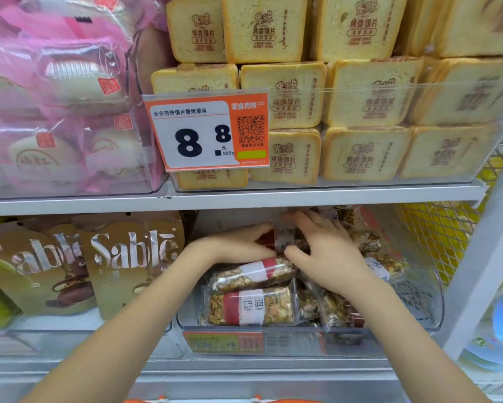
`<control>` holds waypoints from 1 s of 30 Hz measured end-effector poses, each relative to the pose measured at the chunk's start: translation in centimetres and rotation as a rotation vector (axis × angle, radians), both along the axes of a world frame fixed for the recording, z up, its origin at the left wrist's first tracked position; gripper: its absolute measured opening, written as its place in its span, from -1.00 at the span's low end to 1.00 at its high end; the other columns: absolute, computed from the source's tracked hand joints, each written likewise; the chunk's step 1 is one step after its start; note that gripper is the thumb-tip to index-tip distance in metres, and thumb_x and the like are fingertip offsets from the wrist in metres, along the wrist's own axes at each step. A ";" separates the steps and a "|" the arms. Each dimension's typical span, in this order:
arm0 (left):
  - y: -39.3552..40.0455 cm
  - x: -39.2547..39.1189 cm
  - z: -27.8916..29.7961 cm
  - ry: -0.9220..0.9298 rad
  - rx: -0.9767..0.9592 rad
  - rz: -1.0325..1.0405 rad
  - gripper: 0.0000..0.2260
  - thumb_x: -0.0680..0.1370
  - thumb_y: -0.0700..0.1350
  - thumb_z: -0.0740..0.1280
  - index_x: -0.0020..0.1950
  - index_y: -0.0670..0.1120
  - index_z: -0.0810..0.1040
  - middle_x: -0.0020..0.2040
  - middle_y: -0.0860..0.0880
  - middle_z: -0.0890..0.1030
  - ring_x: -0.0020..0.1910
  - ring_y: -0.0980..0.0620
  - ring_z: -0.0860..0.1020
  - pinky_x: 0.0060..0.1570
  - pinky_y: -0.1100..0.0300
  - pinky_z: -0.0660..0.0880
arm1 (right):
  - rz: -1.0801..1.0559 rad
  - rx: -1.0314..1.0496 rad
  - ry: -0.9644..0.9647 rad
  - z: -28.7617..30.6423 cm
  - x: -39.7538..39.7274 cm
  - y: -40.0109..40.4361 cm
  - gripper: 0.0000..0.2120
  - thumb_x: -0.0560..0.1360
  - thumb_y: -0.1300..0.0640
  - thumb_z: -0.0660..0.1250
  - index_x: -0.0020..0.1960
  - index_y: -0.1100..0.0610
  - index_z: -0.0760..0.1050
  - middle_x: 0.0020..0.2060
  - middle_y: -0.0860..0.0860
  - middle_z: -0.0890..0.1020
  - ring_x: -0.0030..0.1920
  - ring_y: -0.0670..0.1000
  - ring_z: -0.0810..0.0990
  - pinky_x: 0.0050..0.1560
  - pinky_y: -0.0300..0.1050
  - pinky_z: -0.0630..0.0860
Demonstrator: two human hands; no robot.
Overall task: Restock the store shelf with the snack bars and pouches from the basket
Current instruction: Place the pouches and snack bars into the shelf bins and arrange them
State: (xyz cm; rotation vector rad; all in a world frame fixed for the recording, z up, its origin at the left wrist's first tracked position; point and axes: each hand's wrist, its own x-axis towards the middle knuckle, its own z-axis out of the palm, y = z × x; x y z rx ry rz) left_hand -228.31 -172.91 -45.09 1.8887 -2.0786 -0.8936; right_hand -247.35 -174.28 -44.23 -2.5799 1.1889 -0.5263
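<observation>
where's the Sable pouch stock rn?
Head view, lower shelf, left side: the Sable pouches stand upright directly left of the clear bin of snack bars, below the pink-wrapped buns.

Just below the left hand (238,242), snack bars (253,306) speckled golden-brown are banded in red and white. Brown pouches (131,257) lettered in silver are seen to its left. Above, tan toast packs (282,94), pink-wrapped buns (70,82) and an orange-and-white price tag (206,135) are shown.

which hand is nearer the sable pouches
Left. The left hand reaches into the bin just right of the Sable pouches; the right hand is further right, over the snack bars.
</observation>
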 end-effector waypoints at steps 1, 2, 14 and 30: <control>0.7 -0.3 0.2 0.040 -0.041 0.014 -0.53 0.52 0.05 0.30 0.41 0.13 0.29 0.36 0.07 0.42 0.25 0.09 0.43 0.29 0.12 0.39 | 0.024 0.037 0.044 0.2 0.4 -0.2 -0.46 0.47 -0.14 0.08 0.44 -0.16 0.19 0.42 -0.10 0.32 0.39 0.00 0.26 0.35 -0.04 0.18; 1.5 -0.5 0.5 0.071 -0.076 0.027 -0.56 0.53 0.01 0.30 0.40 0.13 0.30 0.32 0.10 0.44 0.23 0.11 0.43 0.26 0.17 0.40 | 0.041 0.067 0.086 0.2 0.8 -0.3 -0.41 0.43 -0.20 -0.01 0.46 -0.19 0.13 0.45 -0.11 0.28 0.43 -0.01 0.21 0.38 -0.02 0.15; -4.2 3.8 -0.1 -0.310 -0.010 0.187 -0.78 0.63 -0.12 0.16 0.16 -0.20 0.49 -0.11 -0.06 0.53 -0.16 0.02 0.48 0.03 0.16 0.39 | 0.080 0.045 0.267 -1.4 1.3 2.4 -0.17 0.27 -0.51 -0.22 0.49 -0.25 -0.03 0.37 -0.09 0.36 0.29 0.11 0.36 0.32 0.05 0.23; 0.3 3.3 2.1 0.202 -0.046 0.017 -0.77 0.58 -0.07 0.29 0.19 0.15 0.59 0.24 0.18 0.56 0.24 0.23 0.48 0.33 0.21 0.36 | -0.082 0.096 -0.065 -1.0 1.1 2.8 0.05 0.22 -0.43 0.37 0.49 -0.03 -0.07 0.42 0.05 0.05 0.40 0.17 0.13 0.34 0.07 0.30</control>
